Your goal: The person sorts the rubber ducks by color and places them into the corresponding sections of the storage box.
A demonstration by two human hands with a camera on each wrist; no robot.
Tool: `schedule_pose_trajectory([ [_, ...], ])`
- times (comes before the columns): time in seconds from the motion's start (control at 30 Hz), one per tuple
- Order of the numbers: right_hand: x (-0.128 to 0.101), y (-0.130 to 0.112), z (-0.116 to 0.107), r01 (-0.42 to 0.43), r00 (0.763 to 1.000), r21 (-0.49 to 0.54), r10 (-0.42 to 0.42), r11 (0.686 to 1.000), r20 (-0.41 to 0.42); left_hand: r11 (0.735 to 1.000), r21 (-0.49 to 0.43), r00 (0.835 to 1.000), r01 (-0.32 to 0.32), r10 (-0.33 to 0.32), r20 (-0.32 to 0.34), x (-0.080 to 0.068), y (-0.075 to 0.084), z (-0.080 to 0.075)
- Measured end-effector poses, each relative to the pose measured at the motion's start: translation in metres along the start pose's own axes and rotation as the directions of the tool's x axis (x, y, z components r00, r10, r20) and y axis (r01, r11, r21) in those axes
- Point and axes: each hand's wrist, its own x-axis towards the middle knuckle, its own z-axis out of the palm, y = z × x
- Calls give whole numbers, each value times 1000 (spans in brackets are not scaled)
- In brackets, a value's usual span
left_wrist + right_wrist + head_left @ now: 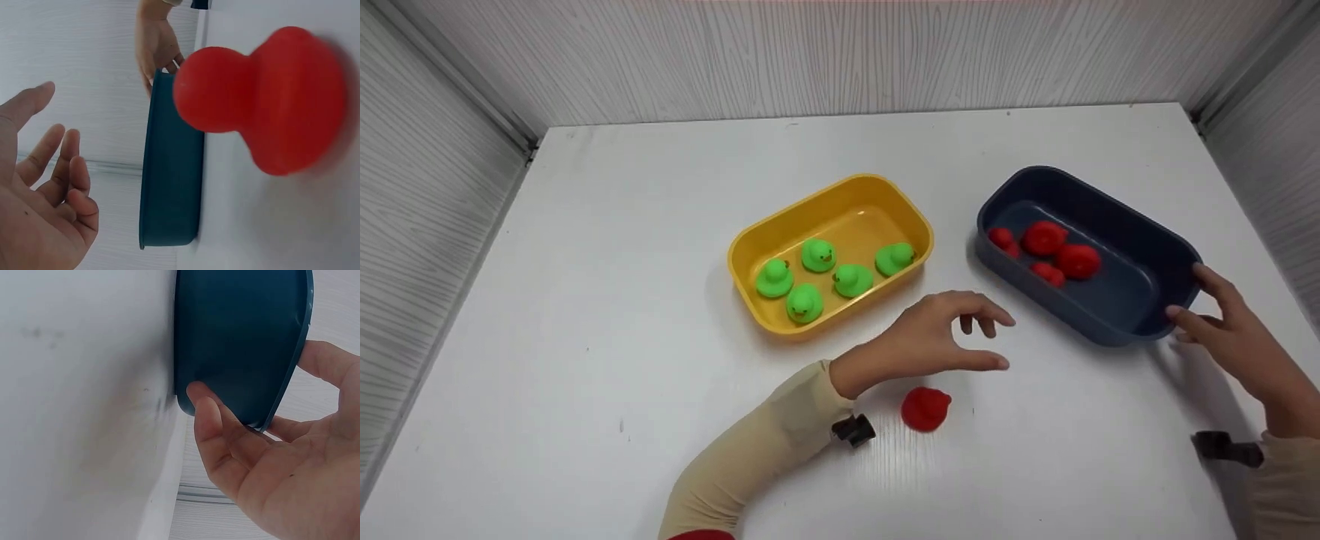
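So the left hand (937,337) is hovering just above the white table (585,300), fingers loosely curved and spread apart, nothing in it. Right under it, at about 6 o'clock from the palm, a red duck (925,409) sits on the table by itself. In the left wrist view that same red duck (264,98) fills most of the shot, a bit blurry, and the left hand (39,208) is clearly not touching it.

The right hand (1234,330) is over at 3 o'clock, on the near end of the dark blue tub (1140,217). From the right wrist cam the thumb presses the outside wall of the dark blue tub (242,337) and the other fingers go up around the rim, so the right hand (281,461) has that corner gripped.

Inside the blue tub there are about 4 red ducks (1046,251) bunched at the far end, touching each other. Hard to say the exact count since they overlap.

At 10 o'clock from the left hand is a yellow tub (885,199) with 5 green ducks (817,255) in it, mostly along the near side. The 2 tubs sit side by side but not touching. Both arms have pale sleeves (765,450).
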Motion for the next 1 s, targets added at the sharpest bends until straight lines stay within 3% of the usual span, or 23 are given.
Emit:
schedule_pose_trajectory([
  [0.23, 8, 23, -1, -4, 1000, -9, 4, 1000, -9, 999, -5, 997, 34, -34, 72, -20, -14, 1],
  [0.4, 0, 1, 1, -2, 1000, 0, 2, 1000, 3, 998, -21, 992, 52, -49, 116, -31, -22, -2],
  [0.73, 2, 6, 2, -22, 1000, -8, 22, 1000, -11, 995, -26, 980, 95, -89, 179, -47, -37, -5],
  [1.0, 2, 1, 2, -32, 999, -58, 32, 998, -2, 984, 126, 962, 125, -151, 229, -50, -37, -8],
])
